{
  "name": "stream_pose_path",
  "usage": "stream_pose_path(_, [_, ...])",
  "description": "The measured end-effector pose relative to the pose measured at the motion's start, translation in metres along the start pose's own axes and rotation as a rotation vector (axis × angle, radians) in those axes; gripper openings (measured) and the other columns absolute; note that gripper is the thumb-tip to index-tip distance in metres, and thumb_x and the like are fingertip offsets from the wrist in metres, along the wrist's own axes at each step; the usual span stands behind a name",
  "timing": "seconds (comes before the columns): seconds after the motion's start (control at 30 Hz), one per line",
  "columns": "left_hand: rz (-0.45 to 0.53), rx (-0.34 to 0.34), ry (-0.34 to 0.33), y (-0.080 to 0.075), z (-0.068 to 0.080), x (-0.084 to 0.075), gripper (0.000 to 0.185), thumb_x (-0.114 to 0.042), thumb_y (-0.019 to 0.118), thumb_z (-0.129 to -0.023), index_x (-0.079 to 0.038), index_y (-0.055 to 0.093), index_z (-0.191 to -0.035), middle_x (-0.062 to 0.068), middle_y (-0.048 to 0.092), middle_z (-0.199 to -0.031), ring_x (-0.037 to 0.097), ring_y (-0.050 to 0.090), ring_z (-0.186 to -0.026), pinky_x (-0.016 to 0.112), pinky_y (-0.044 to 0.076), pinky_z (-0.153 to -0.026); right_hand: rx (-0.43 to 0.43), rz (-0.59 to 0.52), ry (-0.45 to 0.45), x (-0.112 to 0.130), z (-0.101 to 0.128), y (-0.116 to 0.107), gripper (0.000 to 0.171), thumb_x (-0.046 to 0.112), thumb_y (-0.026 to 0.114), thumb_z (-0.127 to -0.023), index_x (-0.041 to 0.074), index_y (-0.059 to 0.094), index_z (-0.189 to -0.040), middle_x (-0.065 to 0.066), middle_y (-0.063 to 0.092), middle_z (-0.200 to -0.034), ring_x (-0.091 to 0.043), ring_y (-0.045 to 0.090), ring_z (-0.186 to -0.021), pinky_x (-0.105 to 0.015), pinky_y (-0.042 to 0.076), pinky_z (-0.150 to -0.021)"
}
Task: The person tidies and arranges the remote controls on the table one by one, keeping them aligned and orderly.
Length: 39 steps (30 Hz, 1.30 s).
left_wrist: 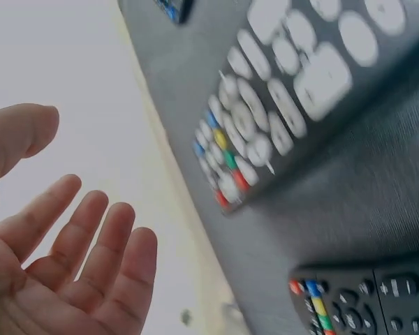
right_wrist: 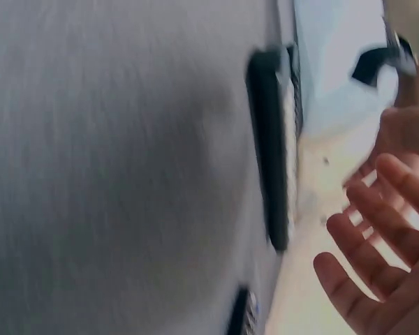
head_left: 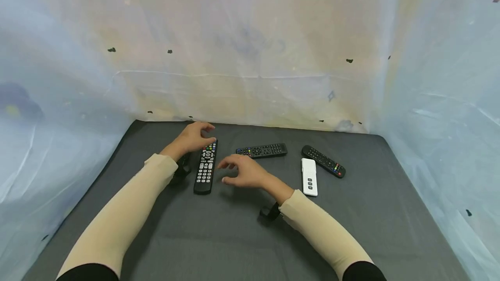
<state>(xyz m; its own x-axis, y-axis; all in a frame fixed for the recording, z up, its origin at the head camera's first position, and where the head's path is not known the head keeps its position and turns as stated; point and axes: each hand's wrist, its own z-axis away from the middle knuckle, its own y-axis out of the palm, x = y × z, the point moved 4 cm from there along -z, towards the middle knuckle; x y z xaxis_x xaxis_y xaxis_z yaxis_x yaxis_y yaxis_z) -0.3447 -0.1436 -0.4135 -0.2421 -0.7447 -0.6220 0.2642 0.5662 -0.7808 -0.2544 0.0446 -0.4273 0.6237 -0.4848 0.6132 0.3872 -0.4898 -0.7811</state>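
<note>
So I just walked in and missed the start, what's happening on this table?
A person has both hands over a grey table with four remotes. The left hand hovers open at the top end of the big black remote; the right hand hovers open just right of it. Neither holds anything. Two more black remotes and a white remote lie untouched to the right.
</note>
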Motion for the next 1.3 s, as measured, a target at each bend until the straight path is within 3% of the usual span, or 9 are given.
stream_pose_path(0.23, [-0.026, -0.022, 0.047, 0.010, 0.008, -0.026, 0.052, -0.030, 0.065, -0.091, -0.010, 0.052, -0.137, 0.015, 0.052, -0.135, 0.034, 0.055, -0.117, 0.049, 0.049, -0.092, -0.101, 0.013, -0.004, -0.021, 0.014, -0.043, 0.033, 0.021, 0.071, -0.087, 0.014, 0.065, -0.118, -0.003, 0.065, -0.119, -0.021, 0.062, -0.108, -0.043, 0.051, -0.093])
stream_pose_path(0.57, [-0.029, -0.011, 0.067, 0.038, 0.008, -0.042, 0.055, -0.034, 0.068, -0.090, -0.011, 0.052, -0.136, 0.010, 0.053, -0.131, 0.029, 0.055, -0.114, 0.046, 0.049, -0.092, -0.198, 0.066, 0.062, -0.042, 0.029, -0.081, 0.031, 0.021, 0.071, -0.087, 0.018, 0.066, -0.117, -0.001, 0.065, -0.117, -0.020, 0.061, -0.103, -0.048, 0.051, -0.085])
stream_pose_path(0.9, [0.001, 0.009, 0.055, 0.056, 0.000, -0.048, 0.054, -0.036, 0.069, -0.088, -0.013, 0.054, -0.135, 0.009, 0.054, -0.129, 0.029, 0.056, -0.114, 0.045, 0.050, -0.091, -0.182, 0.104, 0.116, -0.061, 0.028, -0.103, 0.034, 0.018, 0.071, -0.087, 0.011, 0.064, -0.120, -0.007, 0.064, -0.121, -0.034, 0.059, -0.111, -0.050, 0.051, -0.088])
stream_pose_path(1.3, [0.055, -0.005, 0.029, 0.069, -0.014, -0.046, 0.053, -0.031, 0.069, -0.088, -0.010, 0.055, -0.134, 0.013, 0.055, -0.129, 0.028, 0.057, -0.106, 0.044, 0.050, -0.087, -0.108, 0.108, 0.208, -0.107, 0.028, -0.115, 0.035, 0.018, 0.068, -0.089, 0.011, 0.063, -0.122, -0.010, 0.061, -0.127, -0.034, 0.055, -0.116, -0.053, 0.045, -0.098])
